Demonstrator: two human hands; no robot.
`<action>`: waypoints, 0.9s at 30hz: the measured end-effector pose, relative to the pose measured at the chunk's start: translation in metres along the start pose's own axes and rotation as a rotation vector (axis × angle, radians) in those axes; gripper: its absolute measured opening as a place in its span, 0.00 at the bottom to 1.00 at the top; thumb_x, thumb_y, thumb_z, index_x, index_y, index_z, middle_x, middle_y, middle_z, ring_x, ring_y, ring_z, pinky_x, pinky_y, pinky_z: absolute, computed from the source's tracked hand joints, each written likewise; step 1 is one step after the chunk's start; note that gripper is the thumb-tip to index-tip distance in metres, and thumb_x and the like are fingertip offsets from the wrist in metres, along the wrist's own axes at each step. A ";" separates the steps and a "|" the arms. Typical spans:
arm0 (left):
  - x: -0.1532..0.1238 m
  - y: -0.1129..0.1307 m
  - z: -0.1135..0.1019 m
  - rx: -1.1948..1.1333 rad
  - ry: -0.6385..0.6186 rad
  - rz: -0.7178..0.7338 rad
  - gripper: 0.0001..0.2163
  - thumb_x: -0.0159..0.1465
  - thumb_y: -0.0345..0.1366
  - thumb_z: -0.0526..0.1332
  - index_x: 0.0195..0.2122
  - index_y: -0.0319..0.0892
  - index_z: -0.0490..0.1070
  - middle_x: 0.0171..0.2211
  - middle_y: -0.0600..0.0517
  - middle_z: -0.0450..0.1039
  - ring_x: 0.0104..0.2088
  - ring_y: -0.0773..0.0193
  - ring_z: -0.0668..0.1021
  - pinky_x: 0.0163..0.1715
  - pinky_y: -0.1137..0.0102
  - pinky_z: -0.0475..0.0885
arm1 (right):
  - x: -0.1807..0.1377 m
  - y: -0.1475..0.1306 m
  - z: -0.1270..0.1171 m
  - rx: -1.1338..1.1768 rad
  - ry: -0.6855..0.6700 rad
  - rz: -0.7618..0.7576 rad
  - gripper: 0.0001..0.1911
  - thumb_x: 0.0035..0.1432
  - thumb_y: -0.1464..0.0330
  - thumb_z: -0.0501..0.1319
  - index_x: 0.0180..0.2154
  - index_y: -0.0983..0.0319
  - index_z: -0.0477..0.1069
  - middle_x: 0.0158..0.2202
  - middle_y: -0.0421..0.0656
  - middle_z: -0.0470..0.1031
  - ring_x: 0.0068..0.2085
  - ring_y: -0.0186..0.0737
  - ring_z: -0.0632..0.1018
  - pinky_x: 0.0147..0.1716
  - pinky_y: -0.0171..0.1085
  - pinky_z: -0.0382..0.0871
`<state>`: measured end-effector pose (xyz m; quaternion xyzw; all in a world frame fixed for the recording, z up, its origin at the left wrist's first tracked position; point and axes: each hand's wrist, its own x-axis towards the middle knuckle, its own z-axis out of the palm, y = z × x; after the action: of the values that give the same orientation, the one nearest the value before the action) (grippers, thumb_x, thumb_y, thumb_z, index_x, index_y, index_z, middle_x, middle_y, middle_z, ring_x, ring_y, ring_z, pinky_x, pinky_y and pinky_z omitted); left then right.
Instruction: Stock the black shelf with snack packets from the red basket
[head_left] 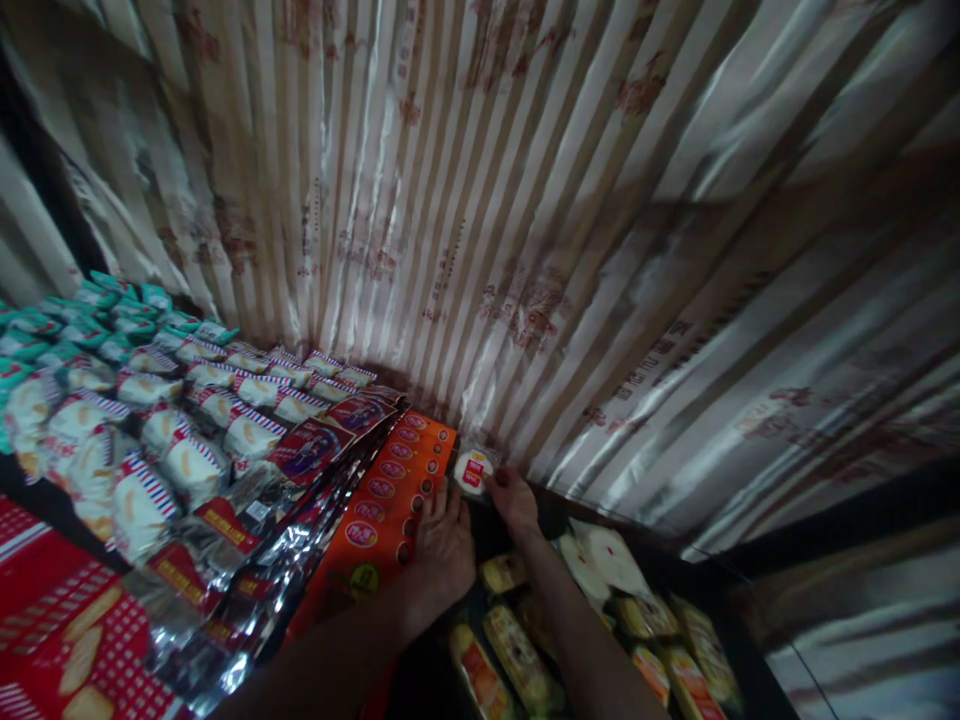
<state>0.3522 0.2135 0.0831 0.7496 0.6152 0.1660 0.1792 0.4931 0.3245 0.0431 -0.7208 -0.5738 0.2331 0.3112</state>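
Note:
My right hand (pixel 515 500) pinches a small wrapped round snack (pixel 474 472), white with a red label in clear film, at its right edge. The snack is at the back of the dark shelf, close to the corrugated wall. My left hand (pixel 448 540) is open, with its fingers stretched forward just below the snack. It rests beside the orange packets (pixel 390 490), which are lined up in a strip to its left. Whether the left fingertips touch the snack I cannot tell.
Left of the orange strip stand shiny dark-red packets (pixel 315 445), white packets with striped tops (pixel 195 460) and green packets (pixel 90 325). A red packet (pixel 67 620) is at lower left. Wrapped yellow cakes (pixel 517 650) and white round packets (pixel 611 558) lie nearer me. Corrugated printed sheeting (pixel 480 200) rises behind.

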 end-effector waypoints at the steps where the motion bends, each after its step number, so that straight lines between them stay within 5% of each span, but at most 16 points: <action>1: -0.002 -0.001 0.002 0.004 0.003 -0.005 0.24 0.59 0.32 0.50 0.57 0.29 0.63 0.63 0.38 0.51 0.65 0.44 0.49 0.61 0.47 0.47 | -0.001 -0.001 -0.001 -0.015 0.005 0.004 0.12 0.50 0.62 0.61 0.38 0.58 0.73 0.37 0.46 0.78 0.44 0.47 0.77 0.44 0.41 0.66; 8: -0.027 -0.019 0.009 0.007 0.064 -0.001 0.25 0.61 0.38 0.51 0.58 0.31 0.62 0.65 0.38 0.47 0.65 0.46 0.47 0.62 0.50 0.45 | -0.030 -0.011 -0.003 0.080 0.119 -0.147 0.21 0.53 0.62 0.54 0.47 0.63 0.70 0.48 0.52 0.72 0.52 0.50 0.71 0.53 0.46 0.62; 14: -0.043 -0.044 0.015 0.128 0.166 -0.004 0.26 0.60 0.35 0.51 0.59 0.30 0.59 0.62 0.37 0.55 0.63 0.46 0.57 0.60 0.48 0.52 | -0.081 -0.016 0.027 0.606 -0.295 0.035 0.22 0.50 0.63 0.57 0.49 0.56 0.69 0.53 0.44 0.70 0.49 0.44 0.75 0.44 0.42 0.71; 19: -0.049 -0.061 0.014 0.190 0.296 -0.030 0.26 0.59 0.33 0.51 0.59 0.32 0.59 0.61 0.37 0.56 0.62 0.44 0.58 0.59 0.48 0.53 | -0.093 -0.024 0.041 0.570 -0.345 0.015 0.26 0.51 0.64 0.55 0.53 0.58 0.66 0.57 0.45 0.67 0.54 0.43 0.71 0.50 0.41 0.69; 27: -0.059 -0.076 0.004 0.205 0.328 -0.080 0.22 0.61 0.35 0.51 0.56 0.32 0.65 0.61 0.36 0.56 0.62 0.44 0.59 0.58 0.50 0.57 | -0.097 -0.036 0.055 0.467 -0.322 -0.031 0.30 0.50 0.70 0.52 0.58 0.59 0.60 0.54 0.43 0.71 0.57 0.40 0.68 0.57 0.40 0.60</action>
<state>0.2770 0.1685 0.0416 0.7018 0.6790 0.2153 0.0058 0.4077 0.2455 0.0281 -0.5743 -0.5576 0.4658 0.3773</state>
